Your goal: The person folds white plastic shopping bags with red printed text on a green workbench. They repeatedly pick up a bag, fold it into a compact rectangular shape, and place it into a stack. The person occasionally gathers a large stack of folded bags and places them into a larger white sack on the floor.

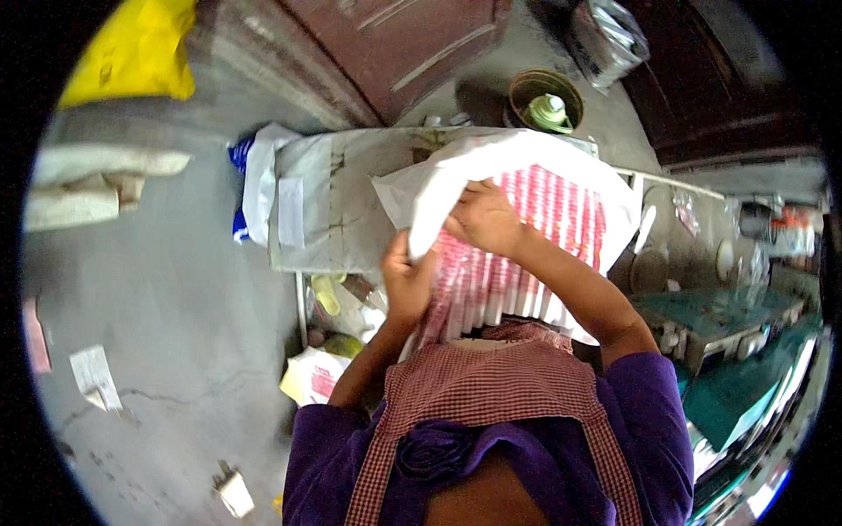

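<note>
A large white sheet (pixel 517 149), paper or plastic, lies around a row of slim red-and-white striped sticks or tubes (pixel 561 210) in front of me. Its left edge is folded up. My left hand (pixel 410 279) pinches that raised edge low down, beside the left end of the row. Higher along the same edge, my right hand (pixel 484 217) has its fingers bent against the sheet, above the striped row. Some of its fingertips are hidden behind the fold. The near ends of the tubes reach down to my checked apron (pixel 491 386).
A grey-covered narrow table (pixel 360 193) bears the bundle. Behind it stands a brown bucket (pixel 517 83) with a green container. A green-topped bench (pixel 719 307) is at right. Below the table's left part lie several packets; a yellow bag (pixel 132 53) sits far left.
</note>
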`<state>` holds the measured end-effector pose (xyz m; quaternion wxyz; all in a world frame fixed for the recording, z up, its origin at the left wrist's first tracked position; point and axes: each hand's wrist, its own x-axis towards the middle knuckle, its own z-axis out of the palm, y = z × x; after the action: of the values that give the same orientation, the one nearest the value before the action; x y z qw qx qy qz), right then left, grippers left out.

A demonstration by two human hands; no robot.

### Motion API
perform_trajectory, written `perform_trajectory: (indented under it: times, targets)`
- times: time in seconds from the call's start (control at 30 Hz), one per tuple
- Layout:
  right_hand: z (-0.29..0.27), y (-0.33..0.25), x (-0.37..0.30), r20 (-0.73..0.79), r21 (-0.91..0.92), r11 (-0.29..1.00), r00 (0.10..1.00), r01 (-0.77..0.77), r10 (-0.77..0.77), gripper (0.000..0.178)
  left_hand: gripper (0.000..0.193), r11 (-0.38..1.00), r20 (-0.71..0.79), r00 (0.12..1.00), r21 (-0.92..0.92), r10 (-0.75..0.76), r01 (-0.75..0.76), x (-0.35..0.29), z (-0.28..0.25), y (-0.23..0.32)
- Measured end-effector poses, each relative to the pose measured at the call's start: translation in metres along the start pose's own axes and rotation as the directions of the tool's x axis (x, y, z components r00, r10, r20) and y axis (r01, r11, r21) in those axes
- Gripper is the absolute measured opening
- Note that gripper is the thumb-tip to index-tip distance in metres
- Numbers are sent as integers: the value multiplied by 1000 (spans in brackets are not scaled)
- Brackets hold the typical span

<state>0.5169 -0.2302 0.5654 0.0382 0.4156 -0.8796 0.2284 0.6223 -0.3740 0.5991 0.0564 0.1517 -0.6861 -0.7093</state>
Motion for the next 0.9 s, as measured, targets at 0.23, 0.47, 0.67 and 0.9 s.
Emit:
perform_trajectory:
  times: [0.23,0.47,0.67,0.9]
  targets:
    - [25,17,35,206,-39,997,976,-60,67,28,56,945,-41,990,304,138,-119,-26,-29,-50]
    - [26,-14,-2,158,127,988,981,93,-112,46,50,842,-33,896,-359,-443,403,-112,-79,-145]
    - [23,-100,-66,215,361,902,919,239,-330,71,53,781,3,919,-527,-393,335,-72,-42,-172]
    - [16,-87,-54,233,126,989,967,72,-100,59,67,946,-213,976,324,50,22,-91,-35,-87]
